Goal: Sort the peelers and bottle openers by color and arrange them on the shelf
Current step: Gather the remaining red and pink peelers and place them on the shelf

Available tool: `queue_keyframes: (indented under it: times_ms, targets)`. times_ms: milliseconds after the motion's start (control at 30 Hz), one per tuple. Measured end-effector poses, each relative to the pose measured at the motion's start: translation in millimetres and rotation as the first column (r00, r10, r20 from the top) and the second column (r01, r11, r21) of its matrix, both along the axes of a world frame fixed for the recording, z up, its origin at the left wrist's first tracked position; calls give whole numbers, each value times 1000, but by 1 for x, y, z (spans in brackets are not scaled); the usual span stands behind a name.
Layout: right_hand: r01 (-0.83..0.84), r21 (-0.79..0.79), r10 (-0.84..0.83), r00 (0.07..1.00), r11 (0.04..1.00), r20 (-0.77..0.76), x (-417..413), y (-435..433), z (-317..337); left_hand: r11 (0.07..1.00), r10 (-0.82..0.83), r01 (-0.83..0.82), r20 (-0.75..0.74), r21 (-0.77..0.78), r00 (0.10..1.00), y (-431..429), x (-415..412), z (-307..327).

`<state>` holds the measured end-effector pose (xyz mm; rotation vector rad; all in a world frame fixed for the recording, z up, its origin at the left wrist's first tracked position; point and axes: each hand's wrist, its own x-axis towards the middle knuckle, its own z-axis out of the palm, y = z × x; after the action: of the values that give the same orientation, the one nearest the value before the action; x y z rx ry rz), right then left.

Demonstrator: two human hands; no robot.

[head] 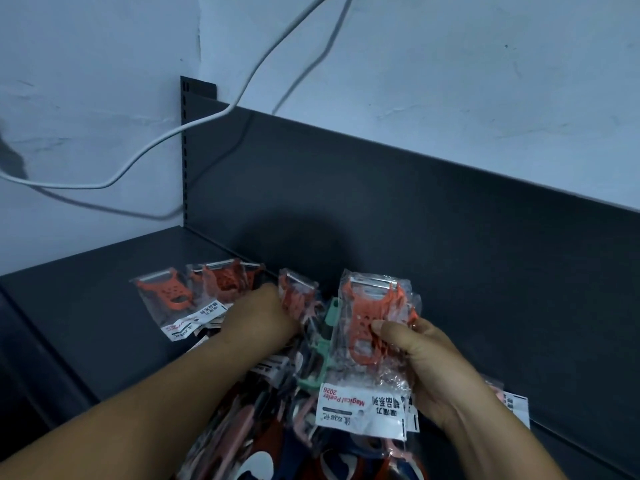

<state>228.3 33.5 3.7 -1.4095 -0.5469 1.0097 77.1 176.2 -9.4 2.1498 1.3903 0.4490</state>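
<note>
Right grip pinches bagged orange peelers; left grip at the orange row, hold unclear; we're grouping orange, next we lay these alongside on the shelf

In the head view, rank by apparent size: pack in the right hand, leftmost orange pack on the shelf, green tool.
1. Held pack, nearest the camera.
2. Leftmost orange pack.
3. Green tool, partly hidden, so unsure.

My left hand hides its own fingers, so I cannot tell what they grip. The near pile is blurred and cut by the bottom edge; my packet covers part of the green peeler.
</note>
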Motion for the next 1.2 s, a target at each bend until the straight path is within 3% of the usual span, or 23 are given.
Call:
queue_keyframes:
  times_ms: [167, 300, 400, 533, 733, 1033, 1200]
  targets:
    - [16, 11, -15, 999, 1000, -36, 2, -2, 0, 985, 49, 15, 355, -174, 933, 4, -4, 6]
    - [43, 22, -43, 999, 999, -24, 1, -3, 0, 943, 124, 101, 616, -317, 778, -7, -11, 33]
    - [65, 27, -64, 998, 998, -27, -2, -3, 1, 899, 120, 227, 710, -374, 694, -29, -9, 53]
    - [59, 60, -57, 998, 996, -23, -7, -3, 5, 850, 15, 360, 700, -385, 714, -57, 0, 53]
    - [23, 112, -15, 997, 993, -73, -9, -10, 9, 895, -4, 263, 581, -361, 814, -67, 11, 35]
    - [-114, 195, 129, 990, 974, -64, -26, 1, 18, 917, 6, 222, 568, -331, 823, -66, 3, 39]
    - [-90, 143, 96, 995, 986, -36, -35, 19, 24, 917, 6, 224, 573, -331, 819, -55, -7, 45]
